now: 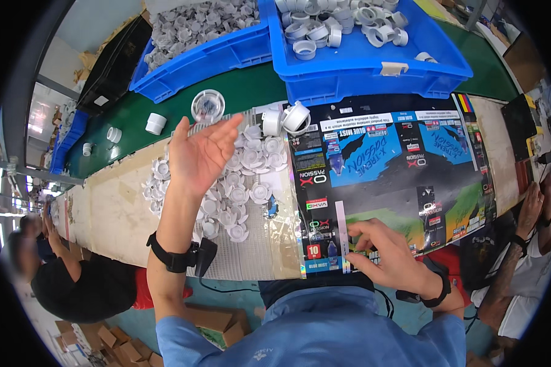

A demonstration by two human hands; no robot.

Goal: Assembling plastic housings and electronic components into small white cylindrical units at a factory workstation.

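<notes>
- Left hand (203,153): palm up, fingers loosely spread, nothing seen in it; it blocks the view of part of the caps.
- Right hand (389,254): half-curled, thumb and forefinger apart over the sheet (379,183), near the bench's near edge; cannot tell whether it touches.
- Caps (239,194): white, heaped mid-bench (119,199), left of the sheet, some on a ribbed mat (257,244).
- Rings (297,117): two white ones at the sheet's far left corner.
- Clear dish (208,106): beyond the left hand, toward the far edge.
- Left bin (205,67) and right bin (373,84): blue, filled with white parts, standing along the far edge.
- Loose fittings (156,123): white, scattered toward the far left corner.
- Co-workers beside the bench, left and right.
</notes>
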